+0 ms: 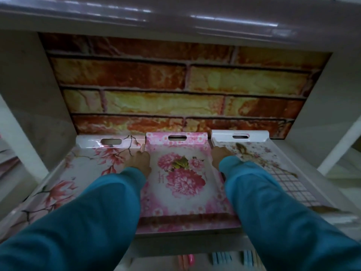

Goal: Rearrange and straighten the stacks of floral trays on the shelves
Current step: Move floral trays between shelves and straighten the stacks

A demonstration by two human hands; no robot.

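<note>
Three floral trays lie side by side on a shelf. In the middle is a pink tray with large pink blooms. My left hand rests on its left rim, my right hand on its right rim, fingers curled over the edges. To the left is a white tray with pink magnolia branches. To the right is a white tray with small flowers and a checked pattern. Teal sleeves cover both arms and hide the inner edges of the side trays.
A brick-patterned back panel closes the shelf behind the trays. White side walls and a top board box it in. Below the shelf front, pink and blue items show. More shelving stands at the right.
</note>
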